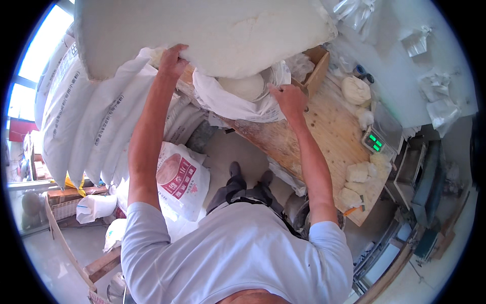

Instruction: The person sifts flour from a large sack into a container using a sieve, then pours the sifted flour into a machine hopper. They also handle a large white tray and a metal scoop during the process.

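A large whitish slab (202, 30) with a rough, curved lower edge fills the top of the view. My left hand (173, 62) is closed at that edge, its fingers curled against it. Below the slab, an open white plastic sack (217, 104) rests on the wooden table's edge, with pale flour (243, 87) inside. The slab hides the sack's far rim. My right hand (290, 103) is closed on the sack's right rim, thumb and fingers pinched together.
Full flour sacks (109, 121) are stacked at left; a printed sack (179, 177) stands below them. On the wooden table (283, 142) are a cardboard box (318, 68), pale dough lumps (356, 90) and a scale with a lit green display (374, 142). Plastic bags (440, 104) lie at far right.
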{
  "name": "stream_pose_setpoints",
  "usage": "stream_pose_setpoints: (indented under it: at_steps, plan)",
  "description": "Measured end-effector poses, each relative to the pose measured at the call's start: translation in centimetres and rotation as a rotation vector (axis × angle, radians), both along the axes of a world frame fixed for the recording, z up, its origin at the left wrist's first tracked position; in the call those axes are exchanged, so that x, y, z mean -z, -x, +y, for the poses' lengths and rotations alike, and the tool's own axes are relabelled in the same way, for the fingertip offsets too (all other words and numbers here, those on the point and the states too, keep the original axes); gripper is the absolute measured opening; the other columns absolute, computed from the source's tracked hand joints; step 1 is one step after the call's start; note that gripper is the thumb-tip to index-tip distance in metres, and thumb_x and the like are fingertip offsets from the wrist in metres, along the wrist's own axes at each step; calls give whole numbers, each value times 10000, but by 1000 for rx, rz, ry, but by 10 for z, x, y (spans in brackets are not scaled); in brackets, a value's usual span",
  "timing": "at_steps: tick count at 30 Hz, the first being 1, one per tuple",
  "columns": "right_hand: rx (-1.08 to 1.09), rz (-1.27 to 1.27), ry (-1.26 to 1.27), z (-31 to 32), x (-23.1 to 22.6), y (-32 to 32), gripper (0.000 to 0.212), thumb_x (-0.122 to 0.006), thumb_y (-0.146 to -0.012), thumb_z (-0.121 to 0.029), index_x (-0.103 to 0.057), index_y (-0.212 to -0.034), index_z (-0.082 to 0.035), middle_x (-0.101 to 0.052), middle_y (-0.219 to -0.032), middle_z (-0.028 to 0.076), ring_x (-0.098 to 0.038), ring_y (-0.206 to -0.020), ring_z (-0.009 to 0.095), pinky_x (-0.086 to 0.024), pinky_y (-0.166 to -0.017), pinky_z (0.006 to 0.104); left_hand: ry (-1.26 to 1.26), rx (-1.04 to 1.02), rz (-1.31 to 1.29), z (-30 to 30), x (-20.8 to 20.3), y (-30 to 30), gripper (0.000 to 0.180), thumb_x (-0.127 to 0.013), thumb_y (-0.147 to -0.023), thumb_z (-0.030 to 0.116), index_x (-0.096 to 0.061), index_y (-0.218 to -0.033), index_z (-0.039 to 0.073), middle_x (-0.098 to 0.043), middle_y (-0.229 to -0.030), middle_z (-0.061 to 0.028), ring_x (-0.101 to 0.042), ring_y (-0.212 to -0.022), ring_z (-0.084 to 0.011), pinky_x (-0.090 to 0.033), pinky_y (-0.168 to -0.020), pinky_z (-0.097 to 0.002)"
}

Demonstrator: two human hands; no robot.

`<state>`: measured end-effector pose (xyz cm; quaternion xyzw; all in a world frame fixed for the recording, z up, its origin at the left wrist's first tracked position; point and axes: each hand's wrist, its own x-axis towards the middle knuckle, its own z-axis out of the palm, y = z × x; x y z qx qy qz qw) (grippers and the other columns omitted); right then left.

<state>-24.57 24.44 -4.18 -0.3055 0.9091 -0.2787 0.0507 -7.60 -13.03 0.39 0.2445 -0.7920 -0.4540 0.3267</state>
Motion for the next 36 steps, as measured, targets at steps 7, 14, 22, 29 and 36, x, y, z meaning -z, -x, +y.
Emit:
stream_pose_setpoints:
  at_steps: [7, 14, 22, 29, 36]
  plan:
    - [-25, 4, -28, 3, 8, 3, 639, -571, -905, -645, -727, -717, -54, -687, -736, 179, -678, -738, 369, -478, -677, 504, -591, -38, 193, 0, -4, 4, 224, -663, -876, 0, -636, -1092, -54, -678, -1065, -157, -680, -1007, -291, -567, -887, -400]
    - [0, 46, 10, 5, 8, -1, 628, -577, -914, -626, -729, -732, -45, -679, -704, 179, -673, -699, 374, -484, -647, 484, -1108, -42, 428, 9, -22, 13, 303, -649, -880, 1, -599, -1172, -64, -657, -1162, -176, -656, -1076, -328, -551, -971, -453]
    - [-49, 76, -94, 10, 8, 3, 634, -602, -916, -612, -694, -685, -29, -663, -699, 189, -662, -695, 393, -492, -638, 500, -792, -30, 221, 2, -8, 12, 284, -629, -882, -21, -596, -1161, -64, -650, -1154, -184, -661, -1045, -339, -568, -940, -460]
    - [-241, 357, -204, 48, -67, 42, 378, -515, -1025, -382, -717, -981, -66, -703, -976, 152, -654, -940, 377, -491, -777, 479, -1021, -87, 244, -20, 15, 28, 252, -616, -879, -33, -596, -1129, -62, -647, -1108, -182, -666, -1011, -337, -575, -912, -487]
    - [95, 227, 987, 17, -178, 207, 499, -411, -1073, -350, -530, -1426, -18, -507, -1482, 203, -461, -1380, 332, -306, -1179, 404, -1011, -168, 37, -21, -20, 46, 303, -612, -865, -9, -589, -1167, -31, -644, -1143, -188, -679, -992, -341, -576, -889, -530]
